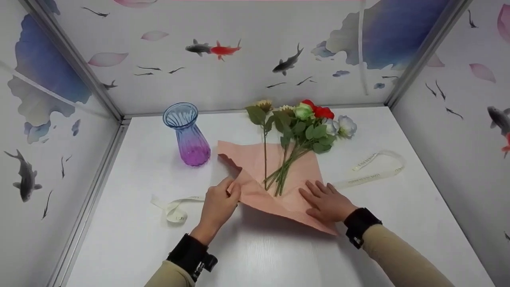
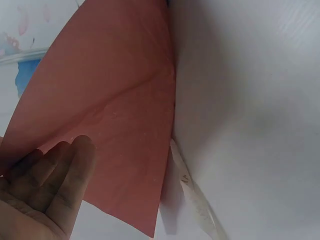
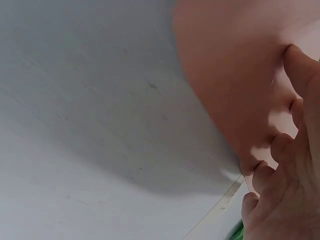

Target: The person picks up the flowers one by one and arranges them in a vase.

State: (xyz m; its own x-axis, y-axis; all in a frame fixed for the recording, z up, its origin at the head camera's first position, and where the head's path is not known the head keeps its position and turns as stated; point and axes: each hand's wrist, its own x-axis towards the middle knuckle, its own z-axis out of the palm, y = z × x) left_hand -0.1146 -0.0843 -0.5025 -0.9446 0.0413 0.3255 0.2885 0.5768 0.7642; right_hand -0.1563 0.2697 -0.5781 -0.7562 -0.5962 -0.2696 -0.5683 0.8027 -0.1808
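Observation:
A sheet of pink wrapping paper [image 1: 255, 190] lies under a bunch of artificial flowers [image 1: 305, 129], whose green stems point toward me. My left hand [image 1: 220, 199] pinches the paper's left edge, and that side is lifted and folded inward near the stem ends. In the left wrist view the raised pink paper [image 2: 115, 100] stands beside the curled fingers [image 2: 75, 170]. With fingers spread, my right hand [image 1: 328, 202] presses on the paper's right side. The right wrist view shows its fingertips [image 3: 295, 65] against the paper [image 3: 220, 65], whose near edge arches up.
A blue-to-purple glass vase [image 1: 193, 141] stands at the back left. White printed ribbon lies on both sides of the paper, a curled end [image 1: 176, 215] at left and a looped end [image 1: 368, 178] at right. Patterned walls [image 1: 247, 79] enclose the white table [image 1: 418, 223].

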